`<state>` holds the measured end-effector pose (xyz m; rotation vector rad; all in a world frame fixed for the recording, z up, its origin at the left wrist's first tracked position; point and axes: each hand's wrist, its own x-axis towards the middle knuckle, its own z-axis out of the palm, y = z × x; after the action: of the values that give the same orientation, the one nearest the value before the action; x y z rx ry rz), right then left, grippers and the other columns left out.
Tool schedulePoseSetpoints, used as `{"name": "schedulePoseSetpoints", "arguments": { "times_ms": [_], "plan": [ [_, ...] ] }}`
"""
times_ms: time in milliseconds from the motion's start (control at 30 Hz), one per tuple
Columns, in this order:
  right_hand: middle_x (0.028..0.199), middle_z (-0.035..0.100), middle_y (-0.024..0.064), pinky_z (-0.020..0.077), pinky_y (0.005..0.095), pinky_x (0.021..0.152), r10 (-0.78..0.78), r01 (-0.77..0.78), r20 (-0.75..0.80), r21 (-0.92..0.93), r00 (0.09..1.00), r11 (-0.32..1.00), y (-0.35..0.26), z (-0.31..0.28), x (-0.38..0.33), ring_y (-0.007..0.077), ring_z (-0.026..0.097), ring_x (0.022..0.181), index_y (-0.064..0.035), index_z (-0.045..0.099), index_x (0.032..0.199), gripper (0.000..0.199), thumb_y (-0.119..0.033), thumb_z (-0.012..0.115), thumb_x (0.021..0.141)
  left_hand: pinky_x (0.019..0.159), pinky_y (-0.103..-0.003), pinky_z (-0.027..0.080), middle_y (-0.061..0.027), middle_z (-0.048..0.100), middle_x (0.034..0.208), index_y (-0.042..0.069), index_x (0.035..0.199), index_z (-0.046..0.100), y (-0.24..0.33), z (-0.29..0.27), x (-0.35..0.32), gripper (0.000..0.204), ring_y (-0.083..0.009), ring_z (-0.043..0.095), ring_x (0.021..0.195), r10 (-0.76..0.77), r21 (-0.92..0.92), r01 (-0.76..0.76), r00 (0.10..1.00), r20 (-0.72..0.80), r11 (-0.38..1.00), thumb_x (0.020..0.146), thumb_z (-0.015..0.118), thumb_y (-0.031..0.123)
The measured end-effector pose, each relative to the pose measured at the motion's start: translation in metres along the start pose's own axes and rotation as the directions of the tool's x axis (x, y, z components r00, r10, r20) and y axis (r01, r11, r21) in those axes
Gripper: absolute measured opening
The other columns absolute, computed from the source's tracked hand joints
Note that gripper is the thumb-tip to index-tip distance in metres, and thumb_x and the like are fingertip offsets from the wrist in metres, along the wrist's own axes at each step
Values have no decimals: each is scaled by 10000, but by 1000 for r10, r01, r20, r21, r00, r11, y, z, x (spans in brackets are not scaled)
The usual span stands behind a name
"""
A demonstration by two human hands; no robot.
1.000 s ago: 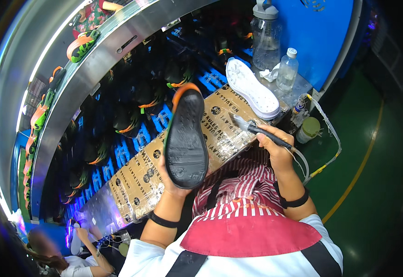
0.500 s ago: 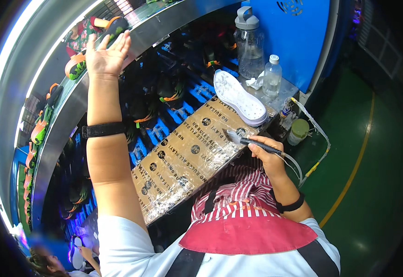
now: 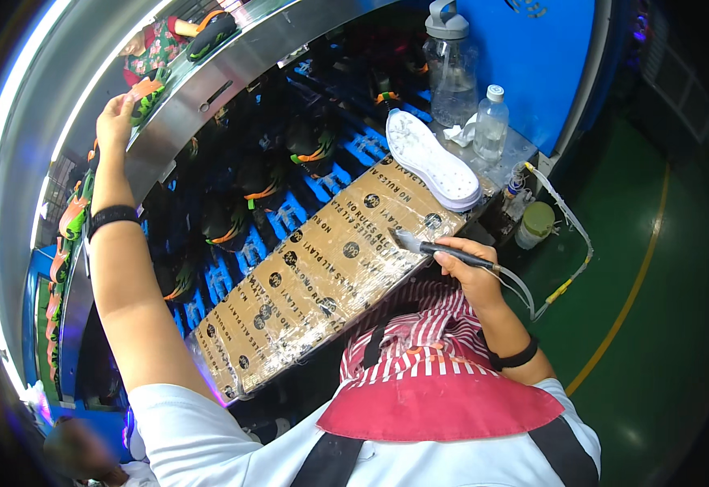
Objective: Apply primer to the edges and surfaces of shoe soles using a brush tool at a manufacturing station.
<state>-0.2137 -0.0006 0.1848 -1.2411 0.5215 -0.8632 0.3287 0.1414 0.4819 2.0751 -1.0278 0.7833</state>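
At the upper left, my left hand point(image 3: 116, 122) reaches up to the metal shelf, its fingers closed on the orange edge of a black, green and orange shoe upper point(image 3: 150, 97). My right hand point(image 3: 474, 280) grips a black-handled brush point(image 3: 456, 253) over the near right side of the bench; a thin tube runs from the handle's end. The brush's flat bristles hang by the printed cardboard point(image 3: 322, 276) covering the bench under clear film. A white shoe sole point(image 3: 431, 158) lies on the far right end of that cardboard, its inner side facing up.
Several shoe uppers sit on a blue-slatted conveyor point(image 3: 285, 211) behind the bench. A large clear jug point(image 3: 452, 77) and a small bottle point(image 3: 491, 130) stand behind the sole. At right hang a looped tube point(image 3: 569, 207) and a lidded pot point(image 3: 535, 226). Another person point(image 3: 155, 53) is beyond the shelf.
My left hand has moved left and down along the shelf, from open and spread to closed on a shoe upper. My right hand keeps the brush in nearly the same place.
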Motion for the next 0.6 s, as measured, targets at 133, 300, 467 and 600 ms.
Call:
{"name": "schedulePoseSetpoints", "arguments": {
  "times_ms": [133, 300, 467, 600],
  "plan": [
    [736, 654, 40, 457, 182, 568, 1, -2, -23, -27, 1000, 1000, 4, -4, 3, 55, 558, 608, 43, 662, 974, 222, -75, 694, 789, 811, -227, 453, -62, 675, 926, 1, 1008, 664, 74, 1, -53, 226, -99, 602, 860, 195, -292, -318, 903, -382, 902, 903, 570, 177],
    [736, 647, 58, 423, 174, 538, 0, 0, -5, 6, 1000, 1000, 10, 0, 2, 67, 562, 613, 54, 644, 1000, 258, -91, 688, 792, 770, -361, 513, -166, 655, 852, -60, 883, 628, 170, -29, -143, 279, -242, 631, 778, -421, -600, -320, 480, -770, 733, 841, 467, 164],
    [771, 669, 95, 418, 161, 523, -10, 9, 26, 19, 1000, 1000, 8, 3, 5, 70, 581, 630, 55, 630, 1014, 270, -96, 684, 796, 984, -664, 275, -319, 376, 1299, -45, 1207, 401, 98, 9, -174, 525, -506, 332, 1233, -293, -887, 105, 921, 258, -449, 806, 456, 291],
    [805, 676, 110, 448, 165, 555, 19, -23, 115, 34, 993, 999, 1, 3, 1, 81, 603, 661, 54, 629, 1018, 258, -62, 675, 793, 1038, -626, 206, -318, 200, 1432, -13, 1399, 241, 113, 50, -200, 797, -470, 204, 1329, 199, -584, 368, 921, 334, -724, 806, 501, 451]
  ]
}}
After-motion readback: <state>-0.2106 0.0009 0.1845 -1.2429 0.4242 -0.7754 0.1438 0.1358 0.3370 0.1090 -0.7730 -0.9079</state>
